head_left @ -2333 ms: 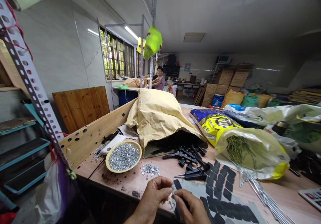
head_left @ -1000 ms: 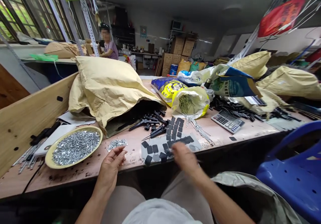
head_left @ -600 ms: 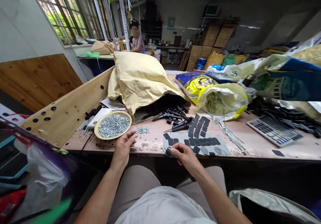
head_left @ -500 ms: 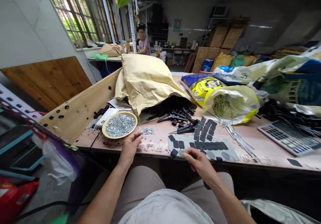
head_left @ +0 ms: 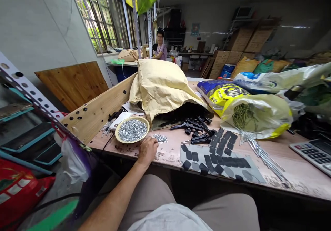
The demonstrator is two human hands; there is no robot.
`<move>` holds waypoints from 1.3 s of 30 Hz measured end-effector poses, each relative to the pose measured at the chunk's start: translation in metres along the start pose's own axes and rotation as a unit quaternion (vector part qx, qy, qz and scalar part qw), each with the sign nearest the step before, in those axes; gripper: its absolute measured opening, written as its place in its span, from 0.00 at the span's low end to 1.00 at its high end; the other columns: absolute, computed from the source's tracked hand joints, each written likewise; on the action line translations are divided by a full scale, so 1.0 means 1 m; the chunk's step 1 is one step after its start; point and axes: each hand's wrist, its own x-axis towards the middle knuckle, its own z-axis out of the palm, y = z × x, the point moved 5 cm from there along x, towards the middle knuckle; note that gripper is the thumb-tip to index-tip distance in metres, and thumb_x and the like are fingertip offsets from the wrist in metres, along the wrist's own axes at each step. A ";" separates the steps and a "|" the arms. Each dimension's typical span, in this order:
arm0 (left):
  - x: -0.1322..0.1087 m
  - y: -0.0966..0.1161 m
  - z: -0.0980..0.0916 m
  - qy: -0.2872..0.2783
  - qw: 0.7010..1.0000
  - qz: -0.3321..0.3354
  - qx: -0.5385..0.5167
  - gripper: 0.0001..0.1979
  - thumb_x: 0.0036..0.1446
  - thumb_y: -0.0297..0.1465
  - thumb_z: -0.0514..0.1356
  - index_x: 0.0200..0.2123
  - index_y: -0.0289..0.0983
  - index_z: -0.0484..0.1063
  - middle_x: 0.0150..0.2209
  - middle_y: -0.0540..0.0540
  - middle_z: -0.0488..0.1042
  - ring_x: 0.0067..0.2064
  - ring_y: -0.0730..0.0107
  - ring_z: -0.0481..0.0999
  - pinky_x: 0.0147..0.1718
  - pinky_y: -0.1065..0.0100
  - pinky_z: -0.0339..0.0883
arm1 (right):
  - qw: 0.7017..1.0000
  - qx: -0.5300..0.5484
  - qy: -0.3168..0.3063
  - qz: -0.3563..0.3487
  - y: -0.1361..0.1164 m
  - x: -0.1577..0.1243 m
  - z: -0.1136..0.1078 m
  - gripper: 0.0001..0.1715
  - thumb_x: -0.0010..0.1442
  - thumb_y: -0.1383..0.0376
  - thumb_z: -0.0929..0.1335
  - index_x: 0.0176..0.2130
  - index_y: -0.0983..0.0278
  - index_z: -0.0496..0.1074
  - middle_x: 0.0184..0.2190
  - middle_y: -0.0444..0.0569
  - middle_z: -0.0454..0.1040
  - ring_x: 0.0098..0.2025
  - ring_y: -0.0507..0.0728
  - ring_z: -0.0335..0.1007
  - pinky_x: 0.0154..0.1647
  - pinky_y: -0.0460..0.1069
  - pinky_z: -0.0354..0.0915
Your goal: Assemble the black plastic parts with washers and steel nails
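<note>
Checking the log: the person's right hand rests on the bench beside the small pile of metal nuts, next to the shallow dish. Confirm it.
Wrong hand. The head view shows the left hand resting on the bench beside the small pile of metal nuts, next to the shallow dish. The right hand is out of view.

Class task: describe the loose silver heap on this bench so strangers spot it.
From the big tan paper sack on the workbench, look down to a round dish of silver fasteners. Just right of it, by the left hand, lies a small heap, loose on the wood.
</note>
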 end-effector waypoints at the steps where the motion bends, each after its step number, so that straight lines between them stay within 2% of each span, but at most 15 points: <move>1: 0.001 0.001 0.000 0.001 1.000 0.001 0.001 0.06 0.52 0.23 0.60 0.27 0.38 0.73 0.31 0.45 0.72 0.40 0.59 0.71 0.45 0.59 0.63 | 1.000 -0.017 0.007 -0.011 0.003 0.001 -0.005 0.15 0.56 0.48 0.65 0.37 0.50 0.76 0.33 0.50 0.77 0.42 0.66 0.72 0.36 0.55 0.68; 4: 0.000 0.006 -0.001 0.004 1.000 0.002 -0.008 0.06 0.54 0.24 0.57 0.26 0.38 0.71 0.31 0.45 0.72 0.38 0.59 0.71 0.44 0.59 0.64 | 0.997 -0.054 0.033 -0.032 0.012 0.011 -0.014 0.15 0.60 0.51 0.63 0.39 0.52 0.76 0.34 0.51 0.77 0.41 0.66 0.73 0.38 0.55 0.69; 6: -0.003 0.012 -0.002 0.009 1.000 0.004 -0.016 0.07 0.55 0.25 0.55 0.28 0.38 0.70 0.30 0.46 0.72 0.38 0.60 0.72 0.42 0.60 0.65 | 0.996 -0.073 0.040 -0.044 0.009 0.034 -0.007 0.15 0.63 0.54 0.62 0.40 0.54 0.76 0.36 0.51 0.77 0.41 0.64 0.73 0.40 0.55 0.68; 8: -0.007 0.017 -0.003 0.007 0.999 -0.008 -0.052 0.07 0.57 0.27 0.54 0.29 0.38 0.69 0.29 0.48 0.71 0.35 0.63 0.72 0.38 0.63 0.66 | 0.993 -0.092 0.021 -0.075 -0.007 0.069 0.016 0.13 0.65 0.57 0.62 0.42 0.56 0.75 0.38 0.50 0.77 0.40 0.61 0.72 0.42 0.54 0.67; 10: -0.010 0.021 -0.001 -0.008 0.987 -0.047 -0.154 0.06 0.57 0.30 0.54 0.29 0.38 0.69 0.27 0.50 0.70 0.31 0.67 0.71 0.31 0.68 0.66 | 0.985 -0.116 -0.017 -0.124 -0.031 0.107 0.048 0.12 0.65 0.60 0.63 0.42 0.57 0.75 0.38 0.50 0.76 0.40 0.60 0.71 0.43 0.54 0.65; 13: -0.015 0.026 0.002 -0.043 0.928 -0.124 -0.348 0.05 0.52 0.33 0.59 0.29 0.37 0.72 0.25 0.52 0.68 0.27 0.71 0.67 0.25 0.73 0.63 | 0.968 -0.167 -0.060 -0.175 -0.060 0.149 0.093 0.10 0.65 0.66 0.64 0.41 0.57 0.75 0.36 0.50 0.74 0.39 0.59 0.68 0.42 0.53 0.63; 16: -0.019 0.031 0.004 -0.066 0.869 -0.197 -0.449 0.08 0.47 0.34 0.65 0.29 0.35 0.74 0.23 0.53 0.67 0.24 0.77 0.62 0.21 0.76 0.55 | 0.959 -0.202 -0.066 -0.186 -0.063 0.167 0.120 0.08 0.63 0.67 0.65 0.35 0.59 0.74 0.33 0.49 0.72 0.38 0.59 0.66 0.40 0.52 0.61; 19: -0.025 0.038 0.010 -0.079 0.803 -0.250 -0.535 0.14 0.44 0.38 0.70 0.26 0.35 0.72 0.23 0.53 0.67 0.22 0.80 0.59 0.20 0.77 0.51 | 0.959 -0.199 -0.059 -0.193 -0.051 0.171 0.131 0.07 0.63 0.67 0.66 0.33 0.60 0.72 0.32 0.48 0.70 0.37 0.59 0.65 0.39 0.52 0.61; 21: -0.030 0.044 0.018 -0.100 0.753 -0.277 -0.588 0.18 0.40 0.39 0.73 0.25 0.34 0.71 0.23 0.53 0.67 0.22 0.82 0.59 0.19 0.78 0.50 | 0.962 -0.169 -0.050 -0.208 -0.046 0.172 0.130 0.07 0.64 0.67 0.65 0.33 0.60 0.70 0.34 0.48 0.71 0.39 0.59 0.66 0.41 0.54 0.62; 24: -0.036 0.052 0.031 -0.118 0.683 -0.318 -0.647 0.21 0.35 0.38 0.75 0.25 0.34 0.69 0.23 0.53 0.68 0.21 0.83 0.61 0.19 0.79 0.49 | 0.974 -0.077 -0.016 -0.214 -0.051 0.172 0.114 0.10 0.67 0.67 0.60 0.35 0.60 0.67 0.39 0.50 0.71 0.44 0.59 0.67 0.47 0.54 0.63; 27: -0.037 0.059 0.036 -0.110 0.644 -0.337 -0.678 0.21 0.34 0.36 0.76 0.26 0.34 0.69 0.23 0.53 0.68 0.21 0.84 0.62 0.19 0.80 0.50 | 0.985 0.007 -0.014 -0.170 -0.066 0.162 0.100 0.12 0.70 0.64 0.56 0.38 0.60 0.64 0.36 0.50 0.72 0.40 0.57 0.70 0.43 0.50 0.65; 32: -0.036 0.074 0.035 -0.095 0.638 -0.326 -0.692 0.21 0.35 0.36 0.76 0.27 0.33 0.70 0.23 0.52 0.70 0.21 0.84 0.63 0.19 0.80 0.52 | 0.987 0.051 -0.101 -0.115 -0.098 0.119 0.112 0.15 0.70 0.56 0.55 0.37 0.58 0.63 0.27 0.44 0.71 0.28 0.54 0.69 0.31 0.46 0.62; 35: -0.039 0.079 0.034 -0.093 0.650 -0.328 -0.679 0.21 0.34 0.37 0.76 0.27 0.34 0.71 0.22 0.51 0.70 0.22 0.82 0.64 0.20 0.79 0.53 | 0.990 0.069 -0.084 -0.086 -0.104 0.101 0.123 0.17 0.69 0.53 0.54 0.37 0.57 0.63 0.25 0.44 0.72 0.25 0.54 0.70 0.29 0.45 0.61; 39: -0.043 0.081 0.032 -0.099 0.675 -0.313 -0.660 0.21 0.33 0.39 0.76 0.25 0.34 0.71 0.21 0.51 0.70 0.21 0.82 0.63 0.20 0.78 0.51 | 0.992 0.077 -0.062 -0.078 -0.104 0.094 0.127 0.17 0.68 0.52 0.56 0.36 0.57 0.65 0.24 0.44 0.72 0.25 0.55 0.70 0.29 0.45 0.61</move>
